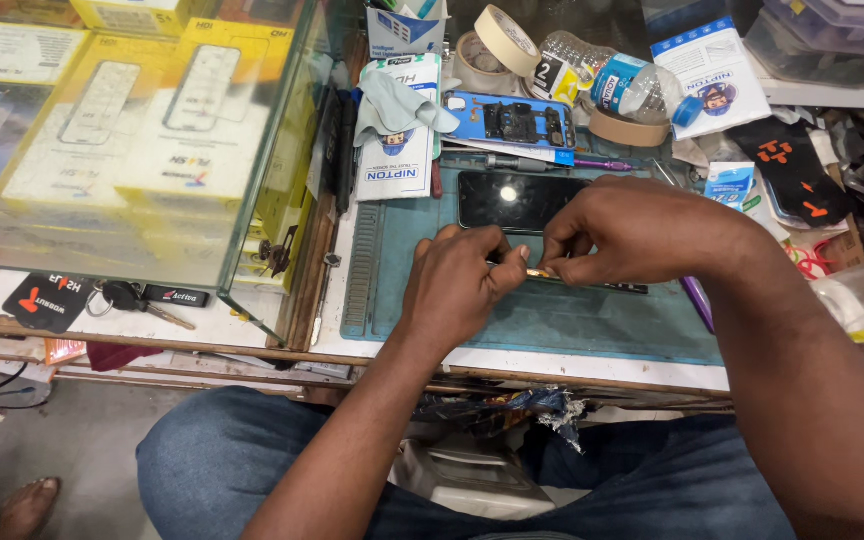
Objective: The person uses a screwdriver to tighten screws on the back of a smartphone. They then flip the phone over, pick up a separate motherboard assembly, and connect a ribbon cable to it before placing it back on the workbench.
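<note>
**Two hands pinched on a thin dark strip over the repair mat**

Both hands are down low on the worktop (592, 362), meeting over the teal repair mat (552, 320). The left hand (452, 285) is curled tight, thumb and forefinger closed in a fine pinch grip on the near end of a thin dark strip (602, 286). The right hand (632, 230) comes in from the other side, fingertips also pinched shut on that same end, where a small brassy glint shows between the two grips. Neither grip is released; both are clamped close together, nearly touching.

The strip lies flat on the mat, its long axis running left to right across the view, the free end pointing right and passing under the right wrist.

Just beyond the hands, a dark phone (517, 200) lies on the mat, screen up, catching a lamp's reflection. Behind it rests a blue phone back shell (514, 122), open side up, with dark parts inside. A plastic water bottle (607, 82) lies on its side near rolls of tape (500, 40).

To the left, a glass display case (152, 150) holds stacked yellow boxes (202, 120). Keys (137, 298) lie on the worktop in front of it.
</note>
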